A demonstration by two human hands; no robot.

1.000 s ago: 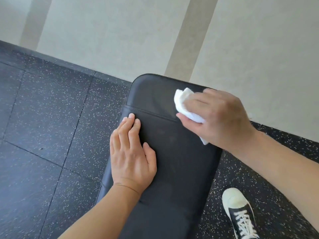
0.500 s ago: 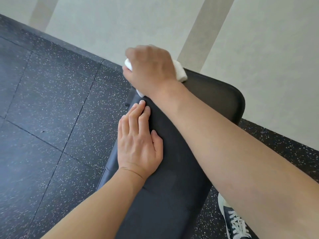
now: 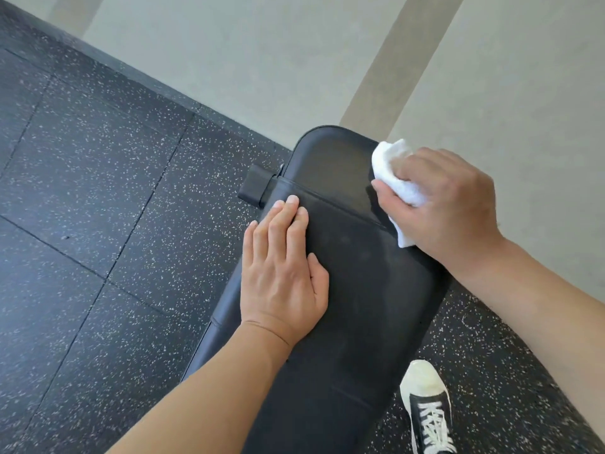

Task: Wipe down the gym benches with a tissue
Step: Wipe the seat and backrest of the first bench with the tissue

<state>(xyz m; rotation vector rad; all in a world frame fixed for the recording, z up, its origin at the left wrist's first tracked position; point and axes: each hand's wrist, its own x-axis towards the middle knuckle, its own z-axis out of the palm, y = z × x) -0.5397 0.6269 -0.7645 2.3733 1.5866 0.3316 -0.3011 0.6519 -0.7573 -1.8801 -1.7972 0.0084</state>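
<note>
**Tissue held at the far right edge of the padded bench**

A black padded gym bench (image 3: 353, 290) runs from the near middle of the view up toward the far wall, its rounded far end stopping just short of the pale wall. A stitched seam crosses the pad near that far end.

The right hand (image 3: 448, 204) sits at the far right edge of the bench, fingers curled around a bunched white tissue (image 3: 397, 178). The tissue sticks out past the fingers toward the far left and also hangs a little below the hand on the near side; it lies against the pad's right edge. The forearm comes in from the right.

The left hand (image 3: 283, 270) lies flat on the left side of the pad, palm down, fingers straight and close together, with the fingertips reaching the seam. It holds nothing. The thumb lies alongside, pointing toward the far end.

Just left of the bench's far end, a small black block-shaped part (image 3: 253, 188) juts out from under the pad.

The floor (image 3: 98, 191) is made of dark speckled rubber tiles. On the near right, beside the bench, stands a black shoe (image 3: 427, 411) with a white toe cap and white laces.
</note>
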